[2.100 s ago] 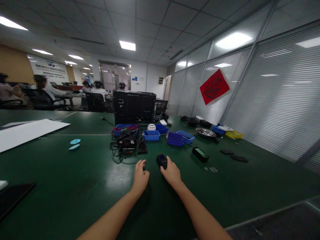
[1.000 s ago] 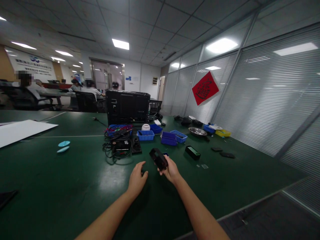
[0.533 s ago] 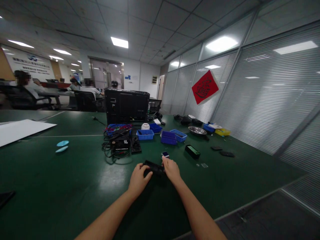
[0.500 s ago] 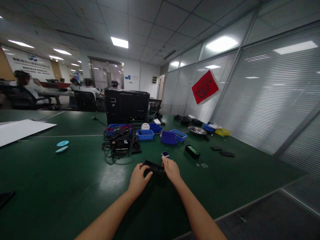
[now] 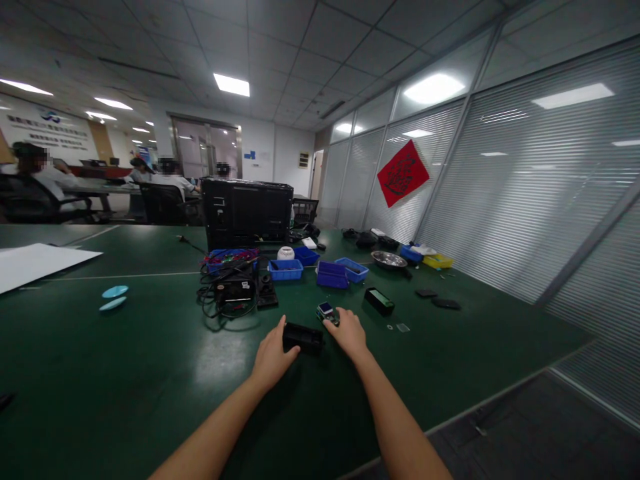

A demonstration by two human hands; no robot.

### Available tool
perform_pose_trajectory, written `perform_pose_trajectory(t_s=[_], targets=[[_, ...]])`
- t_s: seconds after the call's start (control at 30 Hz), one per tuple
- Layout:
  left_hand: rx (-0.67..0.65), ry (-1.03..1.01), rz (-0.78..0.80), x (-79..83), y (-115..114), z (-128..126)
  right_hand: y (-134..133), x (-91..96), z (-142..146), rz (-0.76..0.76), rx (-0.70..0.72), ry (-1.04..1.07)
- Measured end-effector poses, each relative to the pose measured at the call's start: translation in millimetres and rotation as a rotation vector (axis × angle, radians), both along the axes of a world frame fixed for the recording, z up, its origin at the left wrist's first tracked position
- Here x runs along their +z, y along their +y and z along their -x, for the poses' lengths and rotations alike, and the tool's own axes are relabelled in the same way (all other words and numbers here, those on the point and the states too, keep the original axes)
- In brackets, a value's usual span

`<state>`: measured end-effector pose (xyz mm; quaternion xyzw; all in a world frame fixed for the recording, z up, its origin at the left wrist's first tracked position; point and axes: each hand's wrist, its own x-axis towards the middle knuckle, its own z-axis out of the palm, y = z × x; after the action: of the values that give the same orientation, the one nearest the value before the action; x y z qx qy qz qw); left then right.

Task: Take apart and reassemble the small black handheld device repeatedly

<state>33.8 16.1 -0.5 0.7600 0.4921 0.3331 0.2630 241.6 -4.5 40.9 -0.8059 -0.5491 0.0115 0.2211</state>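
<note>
My left hand [image 5: 273, 357] grips the left end of a black hollow plastic case [image 5: 304, 338], thumb on the near side and fingers behind it. The case lies low over the green table, its open side facing up. Just beyond its right end is a small circuit board with a square screen [image 5: 325, 309]. My right hand [image 5: 350, 333] has its thumb and fingers around the right edge of that board; the fingertips are partly hidden. Farther right lies a second black case with a green board inside [image 5: 379, 301]. Near it are a small ring [image 5: 390, 327] and a clear square piece [image 5: 403, 328].
Behind my hands are blue bins [image 5: 286, 269], a tangle of cables [image 5: 213, 300], a metal bowl [image 5: 389, 259] and a large black monitor-like unit [image 5: 247, 210]. Two light-blue oval pieces [image 5: 115, 291] lie left, flat black pieces [image 5: 445, 304] right. People sit in the background.
My right hand has let go of the black case and moved onto the small circuit board. The left hand still holds the case, whose hollow side now shows. The view has shifted slightly.
</note>
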Motion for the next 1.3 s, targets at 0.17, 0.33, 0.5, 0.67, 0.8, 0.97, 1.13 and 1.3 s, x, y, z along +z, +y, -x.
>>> perform_pose_trajectory(t_s=[0.17,0.33,0.5,0.67,0.8,0.97,1.13,1.3], targets=[[-0.072,0.070,-0.006,5.7,-1.8,3.3,6.0,-8.1,-1.2,0.044,0.050,0.032],[-0.113,0.054,-0.012,4.7,-1.1,7.1,8.5,-4.4,-19.1,0.101,-0.033,0.132],[-0.100,0.043,0.005,5.5,-2.1,6.0,6.2,-2.4,-26.3,-0.003,-0.110,0.009],[-0.083,0.019,0.012,3.9,-1.9,6.4,6.7,-8.2,-20.4,-0.001,-0.070,-0.051],[-0.081,0.026,-0.004,1.5,-0.9,7.8,13.2,-15.8,-21.0,-0.058,-0.009,0.079],[-0.096,0.026,-0.014,2.6,-2.3,8.2,19.5,-18.9,-28.0,-0.120,0.088,0.376],[-0.101,0.026,-0.010,2.5,-2.1,7.9,18.2,-17.8,-32.0,-0.101,-0.047,0.164],[-0.097,0.017,0.002,3.7,-2.1,8.0,16.5,-18.3,-28.8,-0.079,-0.037,0.041]])
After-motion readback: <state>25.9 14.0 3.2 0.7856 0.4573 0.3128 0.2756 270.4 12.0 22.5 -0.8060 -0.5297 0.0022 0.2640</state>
